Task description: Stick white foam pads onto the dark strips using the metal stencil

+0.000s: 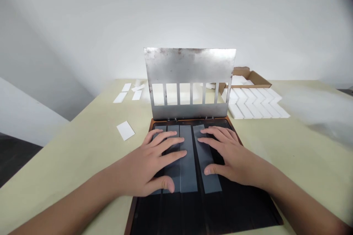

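Note:
A black board with a brown edge [237, 209] lies on the table in front of me. Hinged to its far side, a metal plate with a row of rectangular cut-outs [190, 66] stands raised. Several blue-grey strips lie lengthwise on the board. My left hand [157, 161] is spread over the left strips, its fingertips reaching a middle strip [189, 176]. With fingers apart, my right hand [227, 150] rests on a slightly slanted strip [212, 185] to the right. Parts of the left strips are hidden under my left hand.
White rectangular cards lie at the left, one of them nearer [125, 130]. Behind the board on the right are rows of stacked white pieces [253, 104] and an open cardboard box [259, 78]. The pale yellow table [298, 169] meets a wall at the back.

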Available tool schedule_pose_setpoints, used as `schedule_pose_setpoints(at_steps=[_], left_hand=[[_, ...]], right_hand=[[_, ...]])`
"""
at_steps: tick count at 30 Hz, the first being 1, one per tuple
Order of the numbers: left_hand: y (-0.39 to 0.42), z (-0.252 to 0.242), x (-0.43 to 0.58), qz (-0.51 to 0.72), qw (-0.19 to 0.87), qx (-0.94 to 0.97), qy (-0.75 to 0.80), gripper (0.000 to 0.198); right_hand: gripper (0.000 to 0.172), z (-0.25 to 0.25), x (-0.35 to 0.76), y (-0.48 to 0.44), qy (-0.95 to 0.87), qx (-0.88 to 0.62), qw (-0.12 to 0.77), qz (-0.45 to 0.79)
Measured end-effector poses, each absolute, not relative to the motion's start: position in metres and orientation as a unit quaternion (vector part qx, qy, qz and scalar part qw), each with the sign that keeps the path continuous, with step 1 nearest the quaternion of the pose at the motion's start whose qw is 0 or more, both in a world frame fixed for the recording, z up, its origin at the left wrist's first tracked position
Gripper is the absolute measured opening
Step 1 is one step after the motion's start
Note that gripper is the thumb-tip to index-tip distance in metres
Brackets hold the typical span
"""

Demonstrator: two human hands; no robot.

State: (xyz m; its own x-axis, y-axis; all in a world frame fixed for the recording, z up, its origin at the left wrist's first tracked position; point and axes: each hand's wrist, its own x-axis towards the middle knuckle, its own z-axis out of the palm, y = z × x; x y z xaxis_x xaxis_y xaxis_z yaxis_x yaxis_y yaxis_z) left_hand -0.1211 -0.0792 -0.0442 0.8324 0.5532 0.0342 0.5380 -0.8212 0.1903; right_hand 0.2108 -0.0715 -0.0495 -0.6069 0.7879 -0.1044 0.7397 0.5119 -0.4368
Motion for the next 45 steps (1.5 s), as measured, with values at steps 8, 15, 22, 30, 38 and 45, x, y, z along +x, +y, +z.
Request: schedule_pose_setpoints(at_steps=[8,15,22,30,38,45], left_hand=[[-0.0805,-0.0434,-0.1189,0.039,0.083,0.957,0.276,0.081],[-0.0801,-0.0424,-0.1189,0.04,0.089,0.955,0.28,0.076],[-0.0789,-0.0429,-0.1181,0.057,0.091,0.951,0.291,0.076],[-0.0788,-0.0451,-0.1198,0.052,0.086,0.951,0.293,0.078],[-0.0787,-0.0426,-0.1185,0.043,0.08,0.952,0.292,0.077],[-0.0777,-0.0419,-0.1206,0.037,0.069,0.955,0.285,0.077]], right_hand=[[0.074,-0.0486,0.2103,-0.0712,-0.87,-0.433,0.064,0.227],[0.074,-0.0486,0.2104,-0.0726,-0.872,-0.435,0.061,0.216],[0.073,-0.0495,0.2102,-0.0724,-0.875,-0.431,0.059,0.214],[0.071,-0.0508,0.211,-0.074,-0.875,-0.434,0.055,0.205],[0.08,-0.05,0.2102,-0.0751,-0.879,-0.435,0.032,0.194],[0.082,-0.0483,0.2088,-0.0765,-0.876,-0.441,0.03,0.193]])
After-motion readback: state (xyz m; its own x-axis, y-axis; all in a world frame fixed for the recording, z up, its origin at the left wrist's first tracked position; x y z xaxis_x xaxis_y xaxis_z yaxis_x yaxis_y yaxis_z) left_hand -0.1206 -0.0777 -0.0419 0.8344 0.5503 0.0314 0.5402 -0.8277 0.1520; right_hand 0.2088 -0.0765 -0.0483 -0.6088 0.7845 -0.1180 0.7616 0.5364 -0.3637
